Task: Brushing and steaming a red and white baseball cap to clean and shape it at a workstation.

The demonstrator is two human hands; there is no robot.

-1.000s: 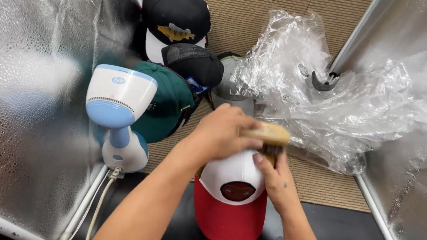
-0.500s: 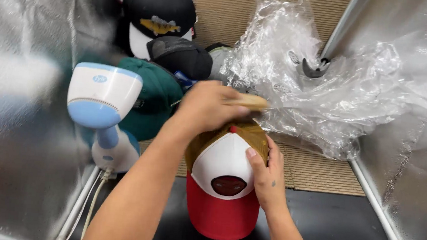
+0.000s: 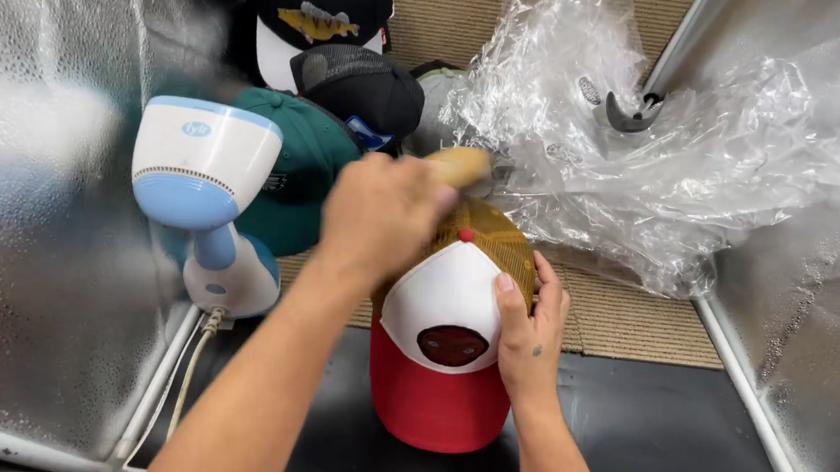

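Observation:
A trucker cap (image 3: 443, 307) with a white front panel, red brim and tan mesh back sits in the middle of the work area. My right hand (image 3: 530, 327) rests flat on its right side and steadies it. My left hand (image 3: 380, 214) is closed around a wooden-handled brush (image 3: 459, 165), held over the cap's mesh crown; the hand is blurred by motion. The brush's bristles are hidden behind my hand.
A white and blue handheld steamer (image 3: 201, 196) stands at the left with its cord trailing down. A green cap (image 3: 301, 173) and black caps (image 3: 357, 84) are piled behind. Crumpled clear plastic (image 3: 643, 153) lies at the right. Silvery reflective walls (image 3: 39, 190) enclose the space.
My left hand has swept the brush from the right of the cap's crown toward the left and back. The view has shifted down slightly. My right hand stays on the cap.

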